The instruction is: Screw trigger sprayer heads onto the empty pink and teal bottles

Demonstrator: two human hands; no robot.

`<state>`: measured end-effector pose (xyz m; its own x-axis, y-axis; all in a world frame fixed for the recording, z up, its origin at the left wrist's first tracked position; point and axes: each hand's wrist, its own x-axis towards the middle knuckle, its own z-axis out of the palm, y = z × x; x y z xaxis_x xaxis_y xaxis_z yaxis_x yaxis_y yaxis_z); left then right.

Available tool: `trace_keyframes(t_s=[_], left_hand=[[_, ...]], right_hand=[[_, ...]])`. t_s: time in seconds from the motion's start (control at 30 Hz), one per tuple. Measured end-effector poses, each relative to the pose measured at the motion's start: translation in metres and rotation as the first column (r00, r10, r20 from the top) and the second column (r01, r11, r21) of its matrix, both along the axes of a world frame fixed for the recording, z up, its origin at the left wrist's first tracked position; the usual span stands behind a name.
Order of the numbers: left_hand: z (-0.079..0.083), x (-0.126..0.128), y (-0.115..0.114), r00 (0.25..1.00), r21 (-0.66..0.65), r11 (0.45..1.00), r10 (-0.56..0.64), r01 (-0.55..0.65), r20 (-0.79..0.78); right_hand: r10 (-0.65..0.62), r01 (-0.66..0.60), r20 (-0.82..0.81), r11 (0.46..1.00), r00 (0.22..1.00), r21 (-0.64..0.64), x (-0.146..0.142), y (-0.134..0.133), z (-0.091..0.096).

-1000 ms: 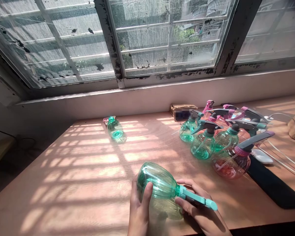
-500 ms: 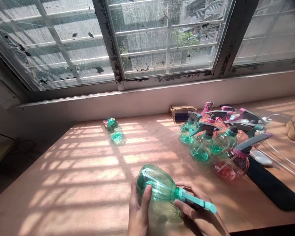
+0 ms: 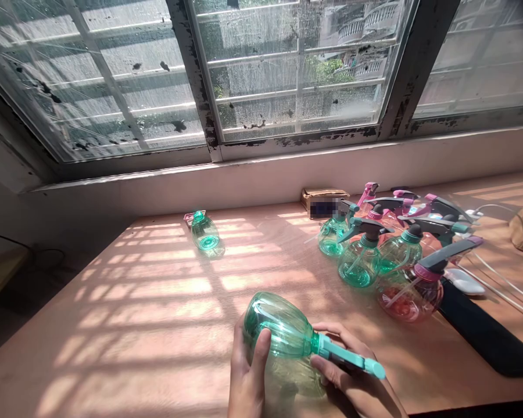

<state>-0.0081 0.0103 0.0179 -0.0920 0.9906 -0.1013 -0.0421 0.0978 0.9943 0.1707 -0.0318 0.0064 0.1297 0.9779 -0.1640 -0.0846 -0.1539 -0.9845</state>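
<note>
A clear green spray bottle (image 3: 283, 325) lies tilted on its side between my hands, low over the front of the table, its neck pointing right. My left hand (image 3: 250, 366) is closed around the bottle's base, thumb on the near side. At the neck, my right hand (image 3: 353, 371) grips the turquoise and dark spray head (image 3: 353, 357), with the thumb below the collar and fingers behind. Some of the right fingers are hidden by the head. Another green bottle (image 3: 206, 232), without a spray head, stands at the back left.
Several green and pink spray bottles (image 3: 359, 264) cluster at the right. Beside them lie a black mat (image 3: 490, 337), a white mouse (image 3: 465, 281) and white cables (image 3: 505, 284). A small cardboard box (image 3: 325, 194) sits against the wall below the window. The wooden table (image 3: 148, 325) ends at the left.
The view shifts very slightly. Both hands keep the same hold on the spray bottle, and nothing else has visibly moved.
</note>
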Motion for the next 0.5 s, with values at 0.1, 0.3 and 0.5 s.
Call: trace_keyframes(t_s=[0.1,0.3,0.5], left_hand=[[0.0021,0.0003,-0.0006,1.0,0.006,1.0,0.002,-0.002,0.001],[0.0017,0.0003,-0.0008,1.0,-0.006,1.0,-0.009,0.009,0.014],[0.0015,-0.0003,-0.0007,1.0,0.001,1.0,0.0,0.0,0.007]], right_hand=[[-0.001,0.001,-0.003,1.0,1.0,-0.027,-0.0001,0.0009,-0.0007],[0.043,-0.042,0.047,0.999,0.998,-0.033,0.0034,-0.0003,-0.0036],[0.031,-0.03,0.055,0.999,0.998,-0.019,0.0026,0.0004,-0.0011]])
